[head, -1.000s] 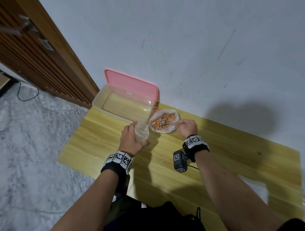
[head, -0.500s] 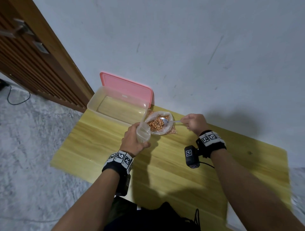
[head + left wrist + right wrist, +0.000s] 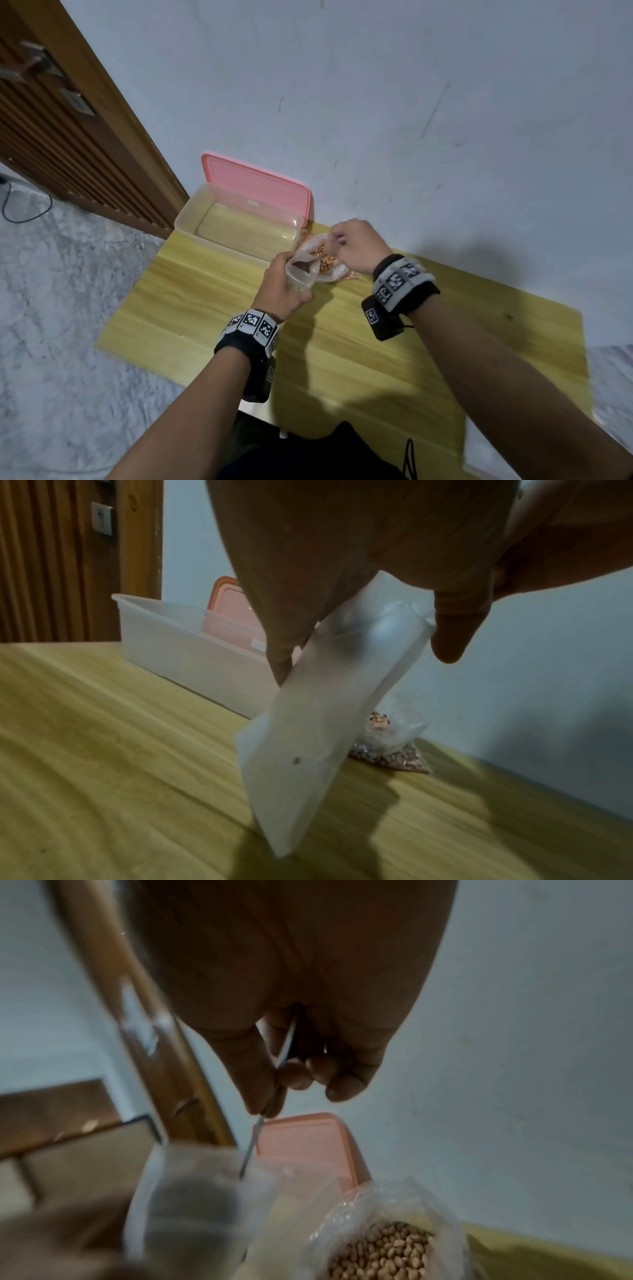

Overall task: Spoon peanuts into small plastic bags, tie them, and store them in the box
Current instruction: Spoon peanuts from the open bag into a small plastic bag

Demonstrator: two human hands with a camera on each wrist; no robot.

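box (image 3: 236, 233) on table (image 3: 376, 359), lid (image 3: 257, 186) behind

open box (image 3: 236, 224) against wall, peanut bag (image 3: 325, 263) beside it, bare table (image 3: 428, 359) nearer

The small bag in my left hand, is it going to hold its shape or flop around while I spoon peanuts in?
Likely floppy: the small bag hangs limp and flat from the left hand. It looks empty, so probably very light. Its mouth probably stays open only while fingers hold it.
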